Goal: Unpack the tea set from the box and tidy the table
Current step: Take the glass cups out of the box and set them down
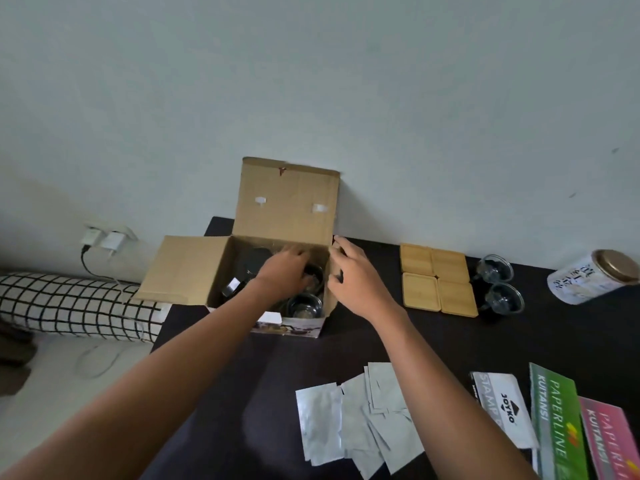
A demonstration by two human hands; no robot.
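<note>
An open cardboard box [194, 271] stands at the far left of the black table [433, 344], flaps up. Inside it I see a dark teapot [251, 263] and a glass cup [306, 304] near the front. My left hand [285, 270] reaches down into the box with its fingers around another glass cup [314, 271]. My right hand [353, 271] grips the box's right wall at the rim. Outside the box, several square bamboo coasters [436, 280] lie in a grid, with two glass cups [498, 282] beside them.
A white tin with a gold lid [595, 275] lies at the far right. Several silver foil sachets [356, 417] lie near the front, with a stamp pad packet [502, 407] and green and pink receipt books [561, 427] to their right. Left of the table are a checked pillow [69, 303] and wall chargers [104, 240].
</note>
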